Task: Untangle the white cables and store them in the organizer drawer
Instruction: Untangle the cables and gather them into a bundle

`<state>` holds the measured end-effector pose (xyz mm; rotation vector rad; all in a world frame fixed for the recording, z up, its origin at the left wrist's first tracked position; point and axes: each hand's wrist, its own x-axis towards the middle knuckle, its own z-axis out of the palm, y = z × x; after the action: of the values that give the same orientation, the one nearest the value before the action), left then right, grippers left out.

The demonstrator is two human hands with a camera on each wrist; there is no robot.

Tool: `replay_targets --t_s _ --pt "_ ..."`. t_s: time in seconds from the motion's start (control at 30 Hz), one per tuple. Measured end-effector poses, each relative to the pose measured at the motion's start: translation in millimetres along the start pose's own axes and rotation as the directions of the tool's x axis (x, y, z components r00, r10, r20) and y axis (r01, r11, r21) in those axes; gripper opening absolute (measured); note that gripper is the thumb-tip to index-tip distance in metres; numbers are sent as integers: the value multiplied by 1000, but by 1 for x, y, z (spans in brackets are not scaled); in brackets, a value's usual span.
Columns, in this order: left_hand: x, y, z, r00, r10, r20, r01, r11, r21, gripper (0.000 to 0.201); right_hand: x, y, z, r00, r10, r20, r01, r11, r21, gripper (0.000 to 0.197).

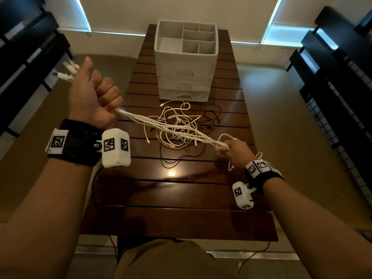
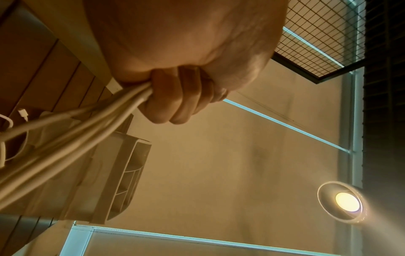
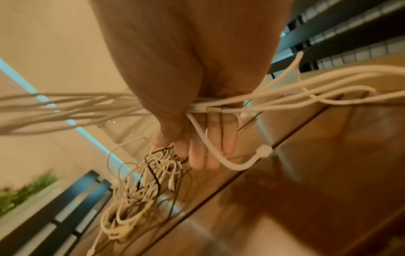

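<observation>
My left hand point(image 1: 96, 97) is raised at the left, its fist gripping a bundle of white cables point(image 1: 171, 128). Their plugs point(image 1: 67, 70) stick out behind the fist. The bundle stretches taut over the table to my right hand point(image 1: 233, 151), which holds it low at the right, pinched under the thumb point(image 3: 168, 128) with the fingers point(image 3: 219, 138) fairly straight. In the left wrist view the curled fingers point(image 2: 181, 97) clamp the strands point(image 2: 76, 135). A loose tangle of cables point(image 1: 177, 121) point(image 3: 142, 181) lies on the table. The white organizer point(image 1: 186, 61) point(image 2: 118, 173) stands behind it, drawers closed.
Black cables point(image 1: 211, 115) are mixed into the tangle and trail toward me. The dark slatted wooden table point(image 1: 181, 198) is narrow, with floor on both sides. Dark shelving point(image 1: 26, 57) stands at the left and a wire-mesh rack point(image 1: 342, 137) at the right.
</observation>
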<state>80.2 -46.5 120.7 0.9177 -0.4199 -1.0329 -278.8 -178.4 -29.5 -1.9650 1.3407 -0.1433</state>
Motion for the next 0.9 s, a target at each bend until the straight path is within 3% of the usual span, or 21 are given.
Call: replay_targets --t_s 0.07,0.1,0.2,0.27,0.37,0.43,0.5,0.6,0.7,0.8,0.9 --pt "0 2 -3 1000 10 -19 -10 1000 -3 60 -4 -1 -1 999 20 26 -25 979 202 18" --pt "0 2 -4 1000 10 -25 -9 1000 13 59 -5 -2 -1 1000 21 -1 -20 979 205 22" --pt "-1 -6 0 999 -30 -22 33 989 142 58 2 -2 -4 993 -3 -116 -2 999 -38 38" --pt "-5 -16 8 996 -88 -22 91 954 285 58 1 -13 -5 1000 3 -28 -10 971 -239 42" --pt "-16 -45 27 983 -178 52 121 830 544 52 -5 -44 -6 998 -5 68 37 874 -485 27" --pt "-24 -67 41 949 -272 156 107 749 654 49 -7 -68 -8 993 -109 53 121 852 -510 22" --pt "-31 -87 53 918 -345 198 74 638 766 43 -9 -92 -11 977 -210 29 197 849 -491 19" --pt "-37 -109 64 911 -354 209 -25 460 888 27 -11 -116 -15 953 -303 18 280 855 -437 11" --pt "-38 -114 63 905 -327 270 -94 465 880 15 -12 -122 -17 945 -327 -9 296 864 -407 27" --pt "-33 -108 58 887 -301 350 -189 455 870 18 -14 -122 -18 943 -330 -34 290 870 -398 10" --pt "-33 -110 56 860 -338 383 -267 343 901 33 -13 -126 -19 929 -365 -53 312 853 -418 11"
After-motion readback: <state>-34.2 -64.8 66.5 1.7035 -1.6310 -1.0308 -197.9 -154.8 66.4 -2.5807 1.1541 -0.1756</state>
